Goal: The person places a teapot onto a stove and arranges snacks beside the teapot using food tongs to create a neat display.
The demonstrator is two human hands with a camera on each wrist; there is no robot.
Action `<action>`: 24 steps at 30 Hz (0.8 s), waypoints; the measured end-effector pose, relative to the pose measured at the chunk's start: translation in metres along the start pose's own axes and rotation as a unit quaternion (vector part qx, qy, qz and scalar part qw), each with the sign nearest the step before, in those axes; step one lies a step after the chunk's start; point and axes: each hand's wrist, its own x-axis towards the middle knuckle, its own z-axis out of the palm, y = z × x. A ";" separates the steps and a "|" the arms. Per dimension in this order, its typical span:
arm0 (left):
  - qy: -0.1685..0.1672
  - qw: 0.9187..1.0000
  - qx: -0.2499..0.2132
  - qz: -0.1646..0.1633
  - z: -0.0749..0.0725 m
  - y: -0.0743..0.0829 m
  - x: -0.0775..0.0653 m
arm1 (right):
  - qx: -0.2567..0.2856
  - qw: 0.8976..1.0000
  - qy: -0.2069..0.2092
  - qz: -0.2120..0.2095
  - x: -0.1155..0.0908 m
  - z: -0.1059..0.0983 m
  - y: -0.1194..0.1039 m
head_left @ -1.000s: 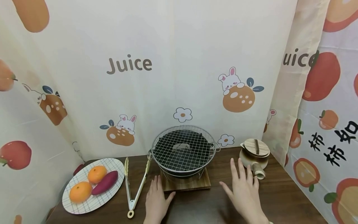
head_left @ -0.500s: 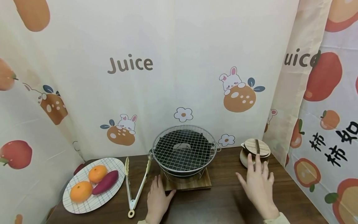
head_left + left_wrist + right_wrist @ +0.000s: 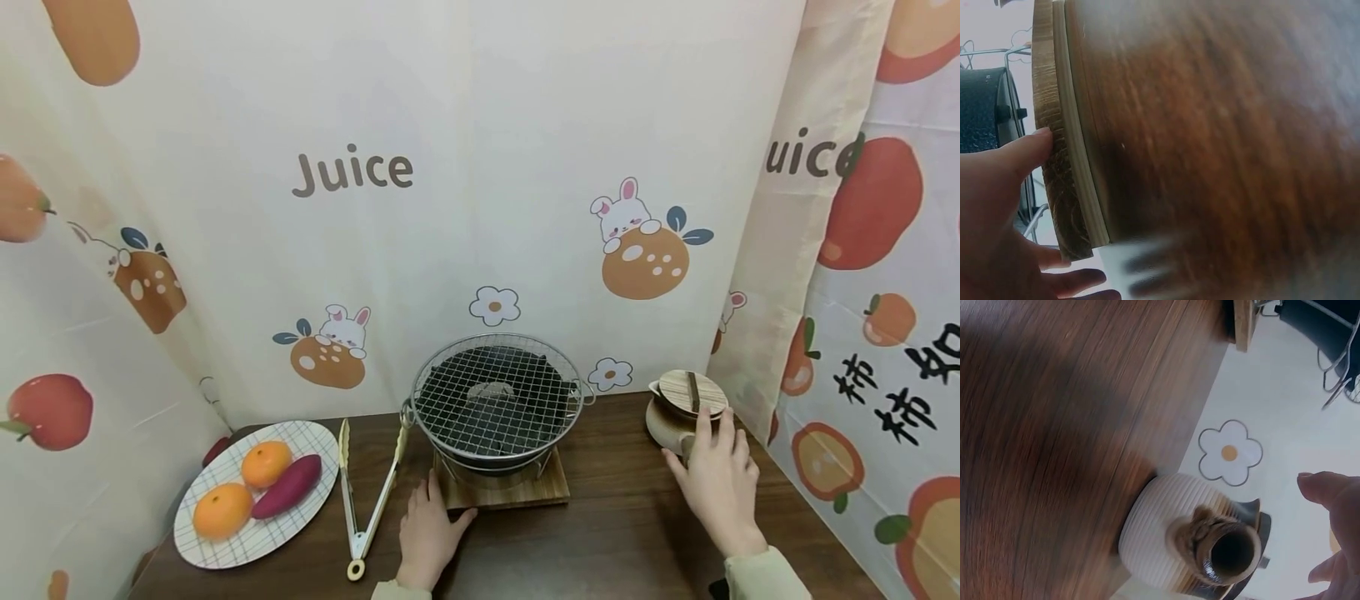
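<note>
A lidded clay pot (image 3: 666, 427) with a round wooden lid (image 3: 678, 390) stands at the back right of the table. My right hand (image 3: 722, 492) reaches over its stubby hollow handle (image 3: 1192, 540), fingers extended and spread, with a gap to the pot in the right wrist view. At the centre, a round grill with a wire mesh (image 3: 498, 417) sits on a square wooden board (image 3: 517, 498). My left hand (image 3: 433, 533) is at that board's front left corner, fingers along its left side. In the left wrist view, its thumb (image 3: 1029, 150) rests at the board's edge.
Open tongs (image 3: 358, 543) lie left of my left hand, tips near the grill. Farther left, an oval checked plate (image 3: 247, 553) bears two oranges (image 3: 222, 511) and a purple sweet potato (image 3: 288, 487). A printed curtain (image 3: 465, 242) hangs right behind the table.
My right hand has moved right and now overlaps the pot's handle. The left hand has stayed at the board's corner. The view has shifted slightly.
</note>
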 end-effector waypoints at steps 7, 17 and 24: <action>0.003 1.000 0.006 0.002 0.000 0.002 0.005 | 0.018 0.999 -0.041 0.030 0.012 0.005 0.010; -0.005 1.000 0.020 0.004 -0.004 0.006 0.007 | 0.014 0.995 -0.091 0.043 0.020 0.014 0.022; 0.010 1.000 0.020 0.000 -0.004 0.007 0.010 | 0.025 0.983 -0.172 0.056 0.031 0.013 0.025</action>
